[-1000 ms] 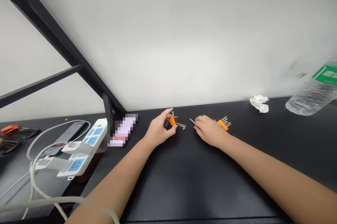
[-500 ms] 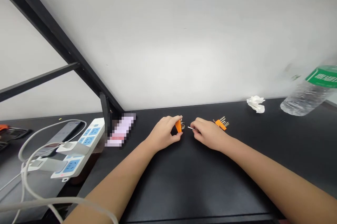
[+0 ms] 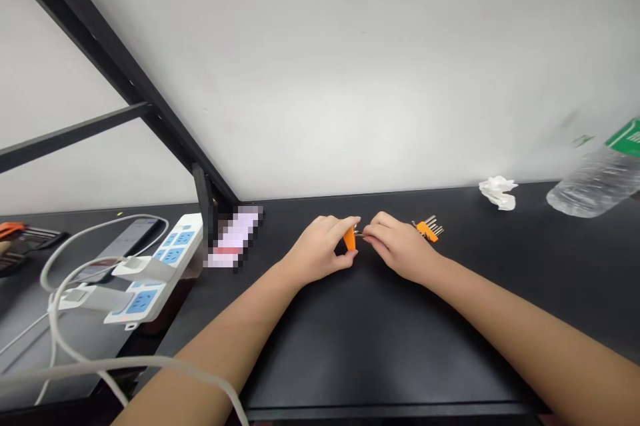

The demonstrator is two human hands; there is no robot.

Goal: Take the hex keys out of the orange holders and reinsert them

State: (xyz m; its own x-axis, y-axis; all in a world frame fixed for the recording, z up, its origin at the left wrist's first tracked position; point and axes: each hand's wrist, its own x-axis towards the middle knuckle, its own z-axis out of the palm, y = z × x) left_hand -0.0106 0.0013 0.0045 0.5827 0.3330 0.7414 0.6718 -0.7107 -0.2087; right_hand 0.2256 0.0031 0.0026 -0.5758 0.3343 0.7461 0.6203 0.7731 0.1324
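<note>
My left hand point(image 3: 323, 249) is closed on an orange plastic hex key holder point(image 3: 350, 238), pinched upright between thumb and fingers. Small metal pieces show at its far side. My right hand point(image 3: 397, 243) pinches a thin metal hex key point(image 3: 361, 235), mostly covered by the fingers. Its tip reaches the holder; whether it sits in a slot is too small to tell. Just right of my right hand, a second orange holder point(image 3: 429, 231) with several metal keys lies on the black table point(image 3: 380, 346).
A white power strip point(image 3: 170, 266) with plugs and looping white cables point(image 3: 165, 363) is on the left, beside a phone point(image 3: 125, 246). A black metal frame point(image 3: 130, 89) rises there. Crumpled tissue point(image 3: 499, 193) and a clear bottle point(image 3: 590, 186) stand near the wall at right.
My right hand has come closer to my left, and the key's tip now meets the orange holder, where a gap was before. The whole view has shifted slightly.
</note>
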